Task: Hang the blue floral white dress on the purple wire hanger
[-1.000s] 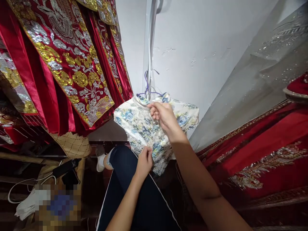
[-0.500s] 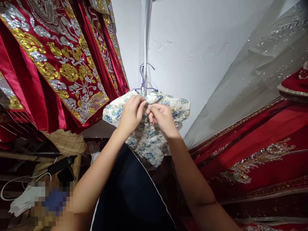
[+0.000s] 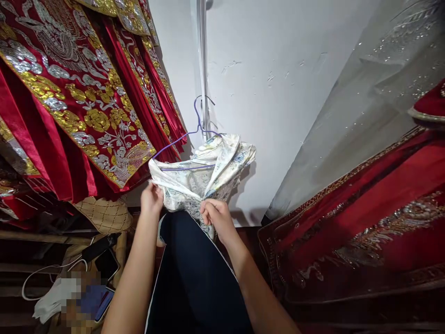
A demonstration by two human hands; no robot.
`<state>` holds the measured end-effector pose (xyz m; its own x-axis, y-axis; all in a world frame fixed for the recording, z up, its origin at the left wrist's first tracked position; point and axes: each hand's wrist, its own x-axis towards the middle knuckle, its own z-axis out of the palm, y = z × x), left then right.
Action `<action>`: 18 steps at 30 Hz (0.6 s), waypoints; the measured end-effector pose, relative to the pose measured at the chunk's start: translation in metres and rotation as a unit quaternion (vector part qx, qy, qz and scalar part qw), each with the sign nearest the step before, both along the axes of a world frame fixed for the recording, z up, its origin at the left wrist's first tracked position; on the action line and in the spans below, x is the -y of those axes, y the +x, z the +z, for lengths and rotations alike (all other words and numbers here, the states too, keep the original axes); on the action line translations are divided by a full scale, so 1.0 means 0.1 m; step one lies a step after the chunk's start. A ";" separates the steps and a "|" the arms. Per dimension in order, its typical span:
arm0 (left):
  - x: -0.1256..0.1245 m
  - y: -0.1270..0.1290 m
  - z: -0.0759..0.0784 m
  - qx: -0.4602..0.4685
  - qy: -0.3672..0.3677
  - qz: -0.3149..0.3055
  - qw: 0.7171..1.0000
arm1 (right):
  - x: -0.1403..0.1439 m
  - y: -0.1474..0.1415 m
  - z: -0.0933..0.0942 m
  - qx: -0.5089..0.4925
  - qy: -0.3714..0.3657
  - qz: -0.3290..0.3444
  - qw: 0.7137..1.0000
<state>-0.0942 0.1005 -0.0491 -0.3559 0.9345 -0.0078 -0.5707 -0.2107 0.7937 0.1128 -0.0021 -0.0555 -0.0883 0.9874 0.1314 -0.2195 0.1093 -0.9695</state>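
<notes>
A white blouse (image 3: 231, 169) with a blue and yellow floral print hangs from a purple wire hanger (image 3: 178, 139) in front of the wall. The hanger's left arm is bare down to its end, where the blouse's left side has slid low. My left hand (image 3: 152, 197) pinches the blouse's left edge near the hanger's tip. With closed fingers, my right hand (image 3: 213, 214) grips the front of the blouse where the two neckline edges meet. The lower part of the blouse is partly hidden behind my right hand and my dark clothing.
Red garments with gold and silver embroidery (image 3: 97, 119) hang at the left. Sheer sparkly fabric (image 3: 333, 125) and a beaded red garment (image 3: 382, 199) are on the right. A phone (image 3: 106, 263) and a white cable (image 3: 38, 273) lie at lower left.
My hands have parted from the neckline: the left moved down and left, the right slightly down. The blouse's left side came down off the hanger's arm, and its neck opened wide.
</notes>
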 end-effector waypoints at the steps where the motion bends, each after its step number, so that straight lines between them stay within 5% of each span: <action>1: 0.09 0.09 -0.14 -0.011 -0.020 -0.034 0.999 | 0.08 0.01 -0.01 -0.017 -0.006 -0.018 1.000; 4: 0.37 0.27 -0.44 -0.059 -0.061 -0.124 0.989 | 0.28 0.11 -0.06 -0.031 -0.024 -0.064 0.997; 6: 0.51 0.30 -0.47 -0.099 -0.060 -0.165 0.980 | 0.35 0.20 -0.07 0.007 -0.030 -0.054 0.998; 9: 0.66 0.29 -0.26 -0.176 0.027 -0.212 0.961 | 0.37 0.28 -0.06 0.092 -0.013 -0.021 0.995; 14: 0.91 0.50 0.25 -0.185 0.192 -0.282 0.922 | 0.33 0.20 0.09 0.119 0.055 -0.131 0.983; 18: 1.16 0.74 0.45 -0.336 0.257 -0.291 0.858 | 0.29 0.10 0.11 0.076 0.098 -0.046 0.991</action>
